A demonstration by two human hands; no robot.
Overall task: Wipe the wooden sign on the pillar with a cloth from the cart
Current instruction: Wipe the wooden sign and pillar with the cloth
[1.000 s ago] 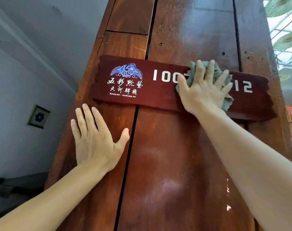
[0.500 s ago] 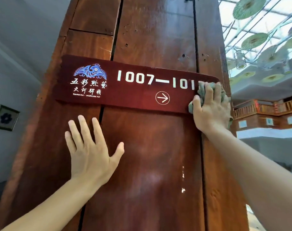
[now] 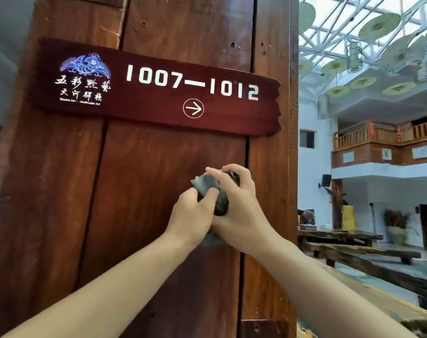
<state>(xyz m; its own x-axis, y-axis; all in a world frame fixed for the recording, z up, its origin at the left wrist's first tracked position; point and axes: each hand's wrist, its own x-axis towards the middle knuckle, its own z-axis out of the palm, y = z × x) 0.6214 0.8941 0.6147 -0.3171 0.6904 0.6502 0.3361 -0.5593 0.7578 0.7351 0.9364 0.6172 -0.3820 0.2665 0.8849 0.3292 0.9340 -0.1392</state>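
A dark red wooden sign [image 3: 154,98] with white numbers "1007—1012", an arrow and a blue emblem hangs across the brown wooden pillar [image 3: 146,191]. The whole sign is uncovered. Below it, in front of the pillar, both my hands meet around a bunched grey-green cloth [image 3: 215,191]. My right hand [image 3: 241,211] cups the cloth from the right and underneath. My left hand [image 3: 193,215] grips it from the left, fingers pressed into the fabric. Neither hand touches the sign. No cart is in view.
To the right of the pillar an open atrium shows wooden benches [image 3: 354,250], a wooden balcony [image 3: 383,142] and hanging paper umbrellas [image 3: 378,23] under a glass roof. A grey wall [image 3: 2,45] lies left of the pillar.
My right hand has left the sign's right end and dropped below it with the cloth. My left hand has come off the pillar and joined it on the cloth. The view has swung right.
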